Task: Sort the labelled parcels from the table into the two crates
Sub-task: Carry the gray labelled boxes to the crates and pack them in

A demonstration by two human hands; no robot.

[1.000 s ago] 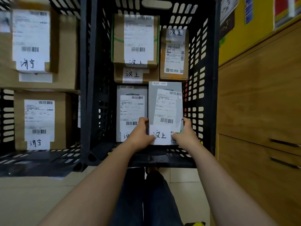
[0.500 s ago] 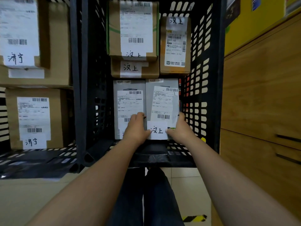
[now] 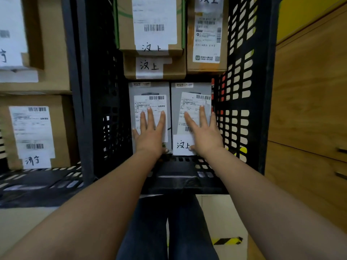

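Left hand (image 3: 150, 136): flat, fingers straight and spread wide, palm down on the printed label of the left grey parcel (image 3: 150, 89); it clasps nothing.

Right hand (image 3: 204, 136): likewise flat and splayed, pressing on the right grey parcel (image 3: 191, 88); the thumb touches a handwritten slip (image 3: 181, 145) at the parcel's near edge.

Grey parcels: two, lying side by side and touching, centre of the frame, inside the black crate (image 3: 262, 91) at its near end.

Same crate, upper centre of the frame: a large brown box (image 3: 124, 34) with a barcode label sits on a flat brown box (image 3: 174, 69); a tall brown box (image 3: 190, 44) stands just beside them, against the crate's right wall. All three carry handwritten marks like the slip's.

Second crate (image 3: 37, 181): left of the frame, touching the black crate. It holds a labelled brown carton (image 3: 62, 128) at mid-left and a larger carton (image 3: 52, 44) at upper left, both with a different handwritten mark.

Surroundings: wooden cabinet (image 3: 309, 91) along the right edge; yellow wall (image 3: 300, 12) at upper right; striped floor tape (image 3: 227, 241) at lower centre, beside the person's dark trousers (image 3: 165, 231).
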